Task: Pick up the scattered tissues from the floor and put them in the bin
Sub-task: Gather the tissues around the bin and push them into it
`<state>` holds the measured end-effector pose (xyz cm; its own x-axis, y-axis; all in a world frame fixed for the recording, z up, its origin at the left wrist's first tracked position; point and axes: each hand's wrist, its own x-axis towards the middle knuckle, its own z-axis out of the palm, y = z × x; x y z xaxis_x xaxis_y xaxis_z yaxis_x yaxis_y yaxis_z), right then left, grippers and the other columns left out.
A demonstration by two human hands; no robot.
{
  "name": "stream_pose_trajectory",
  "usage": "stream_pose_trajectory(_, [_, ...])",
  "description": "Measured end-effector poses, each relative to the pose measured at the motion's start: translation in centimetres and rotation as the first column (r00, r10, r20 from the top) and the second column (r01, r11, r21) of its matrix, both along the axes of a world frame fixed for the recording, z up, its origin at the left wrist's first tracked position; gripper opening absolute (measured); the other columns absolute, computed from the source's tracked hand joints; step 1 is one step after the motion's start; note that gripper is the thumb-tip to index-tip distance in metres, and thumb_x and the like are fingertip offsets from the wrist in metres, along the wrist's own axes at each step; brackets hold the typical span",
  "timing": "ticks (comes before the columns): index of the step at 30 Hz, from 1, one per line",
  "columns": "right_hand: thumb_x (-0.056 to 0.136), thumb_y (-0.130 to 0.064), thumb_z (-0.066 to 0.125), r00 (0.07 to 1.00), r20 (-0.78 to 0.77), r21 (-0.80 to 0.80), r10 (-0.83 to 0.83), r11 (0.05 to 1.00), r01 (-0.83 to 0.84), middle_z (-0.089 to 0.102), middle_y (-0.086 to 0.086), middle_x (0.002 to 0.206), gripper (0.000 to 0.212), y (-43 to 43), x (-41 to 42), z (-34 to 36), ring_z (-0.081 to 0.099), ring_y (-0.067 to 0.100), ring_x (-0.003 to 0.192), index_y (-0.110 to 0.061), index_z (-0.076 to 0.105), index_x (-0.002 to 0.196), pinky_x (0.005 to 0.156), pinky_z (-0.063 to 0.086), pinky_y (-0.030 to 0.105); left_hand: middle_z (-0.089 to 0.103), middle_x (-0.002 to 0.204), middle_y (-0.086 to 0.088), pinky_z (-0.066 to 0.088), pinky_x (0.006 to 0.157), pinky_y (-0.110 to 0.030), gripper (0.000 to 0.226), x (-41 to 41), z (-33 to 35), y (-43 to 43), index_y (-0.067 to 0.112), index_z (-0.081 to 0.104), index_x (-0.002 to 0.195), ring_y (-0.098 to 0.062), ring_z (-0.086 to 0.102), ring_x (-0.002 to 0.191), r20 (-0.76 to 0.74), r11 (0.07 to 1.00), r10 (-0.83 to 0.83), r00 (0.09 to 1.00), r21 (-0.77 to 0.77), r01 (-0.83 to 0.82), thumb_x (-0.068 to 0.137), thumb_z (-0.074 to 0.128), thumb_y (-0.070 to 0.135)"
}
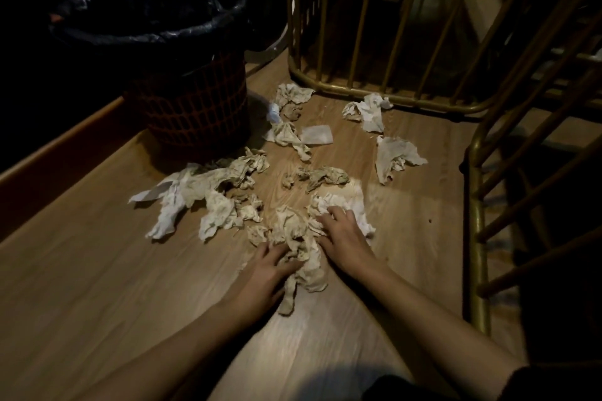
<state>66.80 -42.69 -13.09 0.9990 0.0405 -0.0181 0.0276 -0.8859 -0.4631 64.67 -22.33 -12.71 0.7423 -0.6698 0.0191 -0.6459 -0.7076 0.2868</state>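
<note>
Several crumpled tissues lie scattered on the wooden floor (97,270). The nearest clump of tissues (299,247) sits between my two hands. My left hand (264,270) presses against its left side with fingers curled into the paper. My right hand (342,234) lies flat on its right side, over a whiter tissue (355,202). More tissues lie to the left (202,192), in the middle (322,176) and at the right (394,156). The bin (189,101), a red lattice basket lined with a black bag, stands at the upper left, its mouth open.
A brass-coloured metal frame with vertical bars (374,42) stands behind the tissues. Another brass frame (479,205) runs down the right side. A wooden skirting board (58,156) borders the floor on the left. A flat white wrapper (317,134) lies near the bin.
</note>
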Motion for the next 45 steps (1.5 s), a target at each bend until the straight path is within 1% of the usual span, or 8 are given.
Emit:
stream_pose_trajectory(7, [0.076,0.005,0.054,0.996,0.052,0.101,-0.074,0.992,0.068,0.065,0.022,0.085,0.011,-1.0,7.0,2.4,0.060,0.035,0.083,0.006,0.065,0.075,0.068,0.045,0.036,0.068,0.092,-0.009,0.043,0.077,-0.035,0.028,5.2,2.0,-1.6,0.014,0.071,0.089,-0.025,0.052,0.089,-0.060,0.919,0.251,0.966,-0.297,-0.258,0.075,0.049,0.002])
stream_pose_trajectory(11, [0.077,0.000,0.055,0.978,0.142,0.131,-0.151,0.983,0.132,0.062,0.016,0.098,0.016,-1.8,12.0,3.7,0.055,0.035,0.094,-0.007,0.067,0.085,0.081,0.047,0.039,0.066,0.075,-0.006,0.035,0.068,-0.026,0.020,10.1,5.2,-1.3,0.008,0.068,0.072,-0.018,0.055,0.074,0.026,0.820,0.446,0.895,-0.412,-0.397,0.070,0.056,-0.007])
stream_pose_trajectory(13, [0.081,-0.014,0.060,0.989,0.024,0.091,-0.149,0.985,0.146,0.056,0.011,0.114,0.018,-1.7,13.6,3.2,0.048,0.035,0.110,-0.014,0.065,0.098,0.092,0.041,0.040,0.062,0.071,-0.008,0.036,0.062,-0.031,0.012,12.5,5.7,-0.2,0.008,0.064,0.066,-0.024,0.055,0.071,0.068,0.818,0.491,0.868,-0.379,-0.433,0.068,0.057,-0.002])
stream_pose_trajectory(18, [0.082,-0.051,0.053,0.979,-0.141,0.100,-0.147,0.982,0.162,0.040,0.013,0.139,0.047,1.3,14.6,0.4,0.033,0.040,0.127,-0.029,0.052,0.123,0.105,0.027,0.050,0.038,0.131,-0.019,0.040,0.092,-0.047,0.041,15.2,4.5,2.4,0.012,0.057,0.111,-0.039,0.033,0.118,-0.022,0.784,0.620,0.785,0.045,-0.618,0.072,0.068,0.019])
stream_pose_trajectory(22, [0.089,-0.039,0.052,0.999,0.042,-0.046,-0.024,0.999,0.026,0.045,0.010,0.127,0.033,4.6,12.8,-0.2,0.036,0.041,0.114,-0.029,0.056,0.120,0.093,0.040,0.048,0.019,0.148,-0.017,0.034,0.106,-0.050,0.079,15.9,2.4,4.3,0.030,0.037,0.135,-0.041,0.023,0.133,-0.168,0.758,0.641,0.749,0.293,-0.583,0.068,0.075,0.043])
stream_pose_trajectory(27, [0.092,-0.008,0.045,0.986,0.160,-0.051,0.055,0.998,-0.047,0.054,0.011,0.112,0.027,5.6,11.3,-1.7,0.042,0.035,0.107,-0.016,0.063,0.110,0.082,0.046,0.042,0.065,0.099,-0.018,0.044,0.077,-0.033,0.030,14.7,2.1,3.7,0.009,0.066,0.096,-0.033,0.058,0.093,-0.118,0.842,0.539,0.834,0.100,-0.530,0.070,0.064,0.024])
stream_pose_trajectory(33, [0.087,-0.008,0.054,0.984,0.148,0.101,0.097,0.988,-0.112,0.057,0.008,0.104,0.030,4.7,10.9,-0.1,0.047,0.029,0.101,-0.020,0.064,0.113,0.085,0.047,0.040,0.069,0.085,-0.020,0.050,0.069,-0.038,0.022,12.4,3.9,3.0,0.002,0.065,0.080,-0.034,0.061,0.085,-0.141,0.881,0.467,0.873,-0.015,-0.473,0.061,0.054,-0.004])
stream_pose_trajectory(45, [0.077,-0.003,0.063,0.822,0.421,-0.102,0.384,0.920,-0.378,0.067,0.014,0.093,0.017,9.4,15.0,22.7,0.061,0.028,0.089,-0.005,0.071,0.091,0.080,0.047,0.035,0.070,0.069,-0.002,0.044,0.057,-0.022,0.019,16.9,26.1,8.9,0.010,0.069,0.076,-0.008,0.064,0.069,0.166,0.963,0.212,0.963,-0.206,-0.176,0.063,0.064,-0.003])
